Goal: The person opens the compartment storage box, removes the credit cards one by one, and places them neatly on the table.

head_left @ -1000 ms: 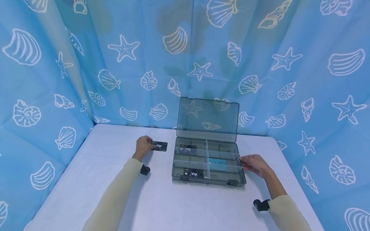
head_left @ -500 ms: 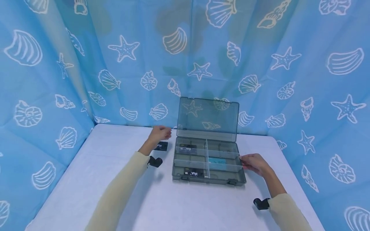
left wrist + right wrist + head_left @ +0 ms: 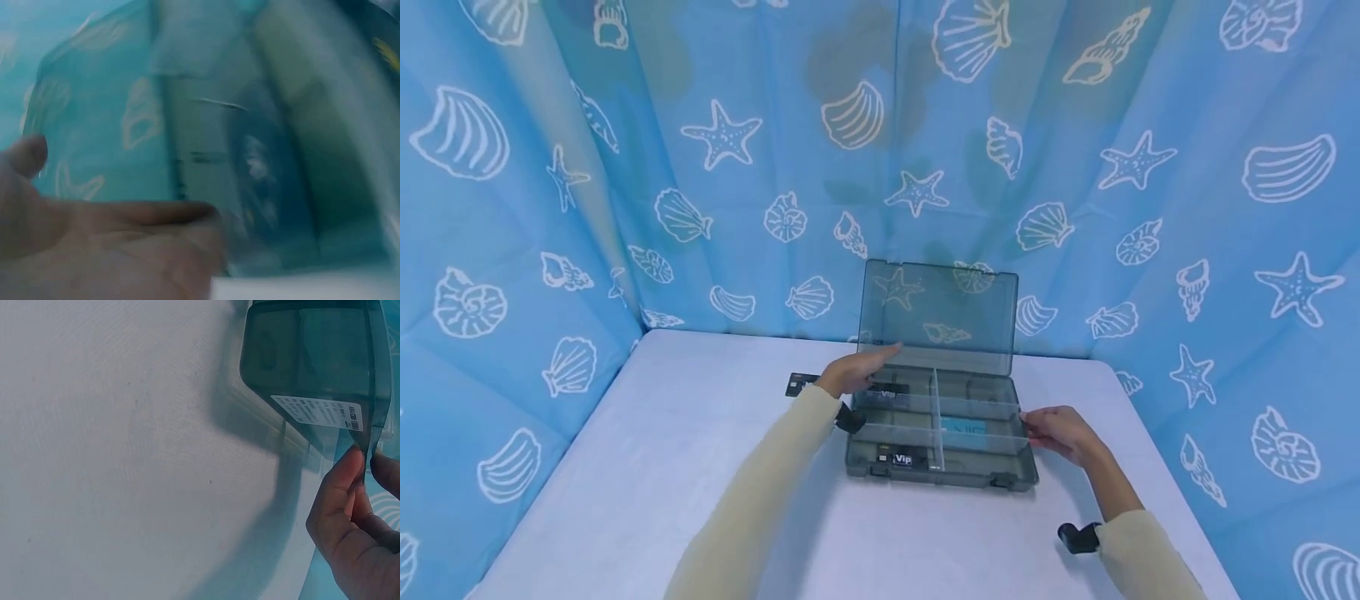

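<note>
A grey see-through divided box (image 3: 940,480) stands on the table with its lid (image 3: 937,312) raised. My left hand (image 3: 859,370) is over its back left corner, fingers extended and holding nothing visible; the left wrist view, blurred, shows the thumb (image 3: 30,155) apart from the fingers. My right hand (image 3: 1060,429) pinches the box's right rim between thumb and fingers, as the right wrist view also shows beside a white label (image 3: 319,412). One black Vip card (image 3: 796,384) lies on the table left of the box, partly hidden by my left hand and sleeve.
Inside the box, a black Vip card (image 3: 887,393) is in the back left compartment and another black Vip card (image 3: 906,457) in the front left. A blue card (image 3: 964,430) is in the middle right compartment. A blue shell-print curtain (image 3: 722,208) surrounds the white table (image 3: 625,467).
My left hand has left the black card on the table and moved right, over the back left of the box. My right hand keeps its hold on the box's right rim.
</note>
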Tool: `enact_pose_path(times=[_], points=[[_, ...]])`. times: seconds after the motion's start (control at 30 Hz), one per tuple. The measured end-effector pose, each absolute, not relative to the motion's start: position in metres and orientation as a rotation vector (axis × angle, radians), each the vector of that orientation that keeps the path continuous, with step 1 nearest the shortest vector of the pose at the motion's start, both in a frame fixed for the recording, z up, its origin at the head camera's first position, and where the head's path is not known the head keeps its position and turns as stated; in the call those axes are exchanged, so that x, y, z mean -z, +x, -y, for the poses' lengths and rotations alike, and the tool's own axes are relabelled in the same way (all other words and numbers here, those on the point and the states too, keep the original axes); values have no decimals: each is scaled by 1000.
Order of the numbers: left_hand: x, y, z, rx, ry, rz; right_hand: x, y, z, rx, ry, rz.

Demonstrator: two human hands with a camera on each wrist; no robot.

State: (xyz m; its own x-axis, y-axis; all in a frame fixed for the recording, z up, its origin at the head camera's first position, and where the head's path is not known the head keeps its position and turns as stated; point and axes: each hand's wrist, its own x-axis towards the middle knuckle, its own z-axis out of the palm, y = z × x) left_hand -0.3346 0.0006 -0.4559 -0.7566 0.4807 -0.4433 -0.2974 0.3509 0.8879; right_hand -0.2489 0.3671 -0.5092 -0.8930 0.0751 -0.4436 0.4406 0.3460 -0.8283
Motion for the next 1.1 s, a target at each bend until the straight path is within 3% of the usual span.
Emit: enact_pose_path(times=[0.2, 0.57, 0.8, 1.1], points=[[454, -336, -14, -1612, -91, -1780, 511, -245, -368, 1596, 421, -2285], [462, -342, -16, -1682, -30, -1638, 508, -245, -366, 1603, 422, -2281], [467, -342, -13, -1824, -140, -1680, 506, -244, -368, 1594, 404, -2299], [495, -338, -24, -1550, 86, -2370, 510, -245, -366, 1598, 416, -2295]])
